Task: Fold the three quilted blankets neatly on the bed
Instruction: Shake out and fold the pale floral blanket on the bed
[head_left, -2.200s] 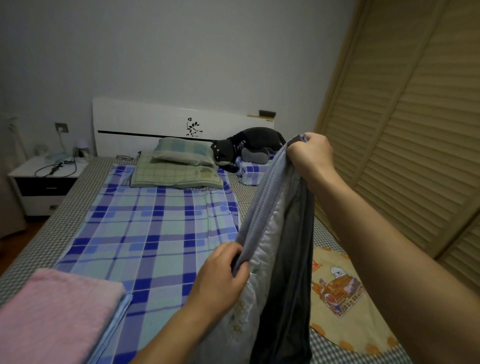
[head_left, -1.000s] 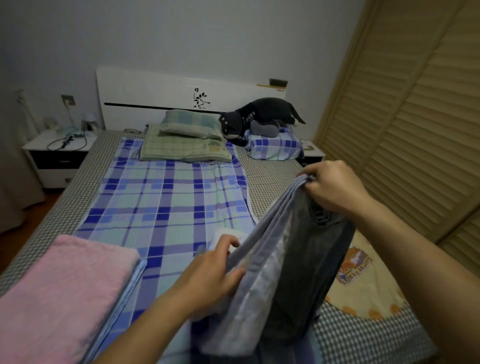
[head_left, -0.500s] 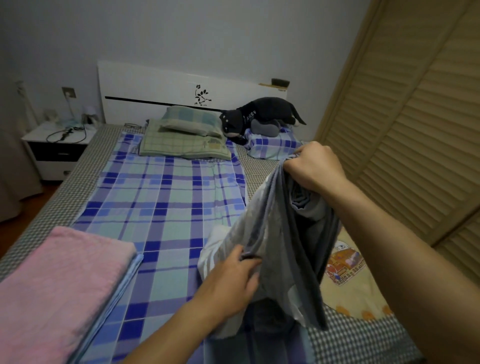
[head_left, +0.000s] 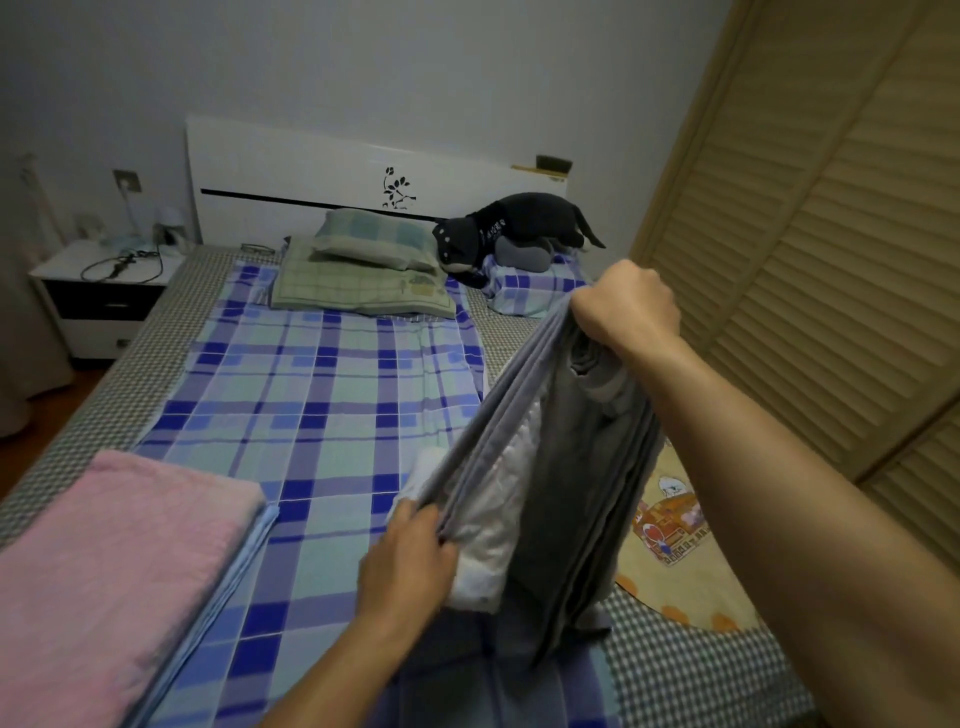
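both hands grip my grey quilted blanket (head_left: 566, 467) above the bed (head_left: 322, 395): right hand (head_left: 626, 306) clenches the raised top edge, left hand (head_left: 410, 558) pinches the lower edge, near me.

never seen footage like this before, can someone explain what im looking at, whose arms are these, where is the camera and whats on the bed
There is no machine here. A person wears a wide-angle camera on the head, looking forward and down, so the two bare arms are their own.

The right hand grips the top edge of a grey quilted blanket with a pale lining, lifted above the bed. The left hand pinches the same edge lower down with curled fingers, so the edge runs between them.

On the bed lies a blue checked sheet. At the near left rests a folded pink blanket on a folded light blue one. Near the headboard are green checked pillows and a dark plush dog.
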